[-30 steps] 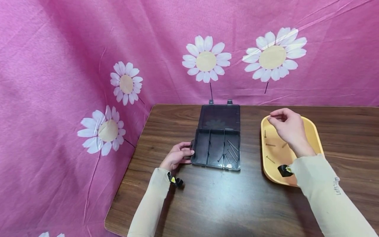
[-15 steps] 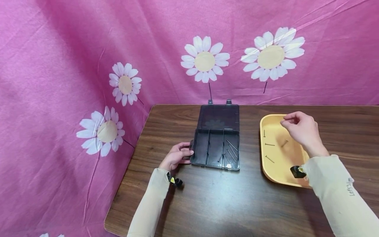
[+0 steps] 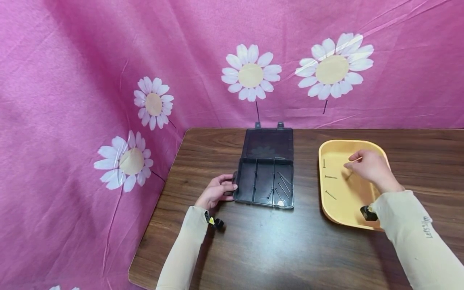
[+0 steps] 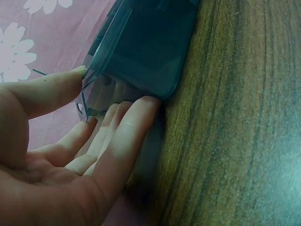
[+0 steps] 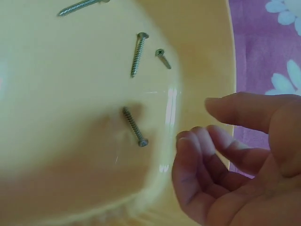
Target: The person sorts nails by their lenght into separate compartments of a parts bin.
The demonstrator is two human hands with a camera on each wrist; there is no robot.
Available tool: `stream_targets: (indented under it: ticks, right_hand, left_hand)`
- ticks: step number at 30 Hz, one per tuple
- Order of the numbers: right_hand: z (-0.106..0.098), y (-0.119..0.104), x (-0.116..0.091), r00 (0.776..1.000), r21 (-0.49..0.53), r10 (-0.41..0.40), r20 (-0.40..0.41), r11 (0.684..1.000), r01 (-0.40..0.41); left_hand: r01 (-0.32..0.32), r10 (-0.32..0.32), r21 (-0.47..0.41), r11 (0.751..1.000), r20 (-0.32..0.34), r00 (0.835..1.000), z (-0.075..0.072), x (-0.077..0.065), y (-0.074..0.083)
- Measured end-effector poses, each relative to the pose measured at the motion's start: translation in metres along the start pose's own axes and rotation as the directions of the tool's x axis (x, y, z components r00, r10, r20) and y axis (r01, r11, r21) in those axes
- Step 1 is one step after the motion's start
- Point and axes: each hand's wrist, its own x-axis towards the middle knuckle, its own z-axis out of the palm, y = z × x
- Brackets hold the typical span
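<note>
A dark see-through compartment box (image 3: 246,179) lies on the table with its lid (image 3: 268,143) folded back. My left hand (image 3: 215,191) grips its left side, thumb on the rim and fingers against the wall, as the left wrist view shows. Several screws (image 3: 284,186) lie in the box's right compartment. My right hand (image 3: 371,168) hovers inside the yellow tray (image 3: 344,211), thumb and forefinger apart, holding nothing. Closest to its fingertips in the right wrist view is one screw (image 5: 134,127) on the tray floor; a short-looking screw (image 5: 162,57) and others lie beyond.
The brown wooden table (image 3: 268,249) carries box and tray, with a gap of bare wood between them. A pink cloth with daisies (image 3: 195,60) hangs behind the table and on its left. The tray has raised walls.
My right hand has moved right over the tray, then lower toward the screw on its floor. My left hand and the box stay in place.
</note>
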Motion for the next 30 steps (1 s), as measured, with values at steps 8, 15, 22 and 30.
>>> stream_targets:
  ticks: [8, 15, 22, 30]
  right_hand:
    - [0.003, 0.006, -0.001, 0.998, -0.090, 0.026, 0.049, 0.996, -0.021]
    - [0.006, 0.012, 0.002, 0.991, -0.133, 0.075, 0.109, 0.989, -0.060]
    - [0.008, 0.016, 0.005, 0.988, -0.180, 0.077, 0.134, 0.982, -0.052]
    - [0.010, 0.019, 0.007, 0.988, -0.203, 0.069, 0.138, 0.978, -0.040]
  left_hand:
    - [-0.002, 0.002, 0.021, 1.000, -0.002, 1.000, 0.000, -0.002, 0.000]
    - [0.001, -0.001, 0.026, 1.000, 0.002, 1.000, 0.000, -0.003, 0.001]
    - [0.002, -0.002, 0.022, 1.000, 0.007, 1.000, -0.001, -0.002, 0.001]
    - [-0.001, 0.000, 0.027, 1.000, 0.010, 1.000, -0.001, 0.000, 0.000]
